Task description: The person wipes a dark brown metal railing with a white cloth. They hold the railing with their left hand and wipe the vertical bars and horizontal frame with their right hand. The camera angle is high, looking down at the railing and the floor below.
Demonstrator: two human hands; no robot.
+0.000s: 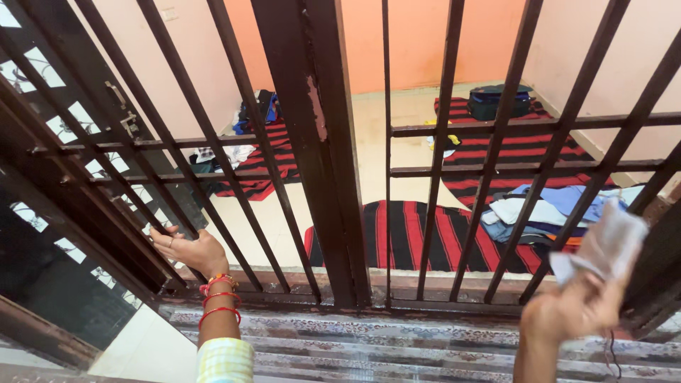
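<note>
The right hand (571, 312) and its pale cloth (603, 245) are motion-blurred; the grip is unclear. The left hand's (190, 250) fingertips hide behind a gate bar (159, 234).

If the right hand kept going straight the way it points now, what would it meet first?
Probably the gate bars. The right hand holds a pale cloth raised toward them, so the cloth would likely touch a slanted bar first, though depth is hard to judge.
</note>
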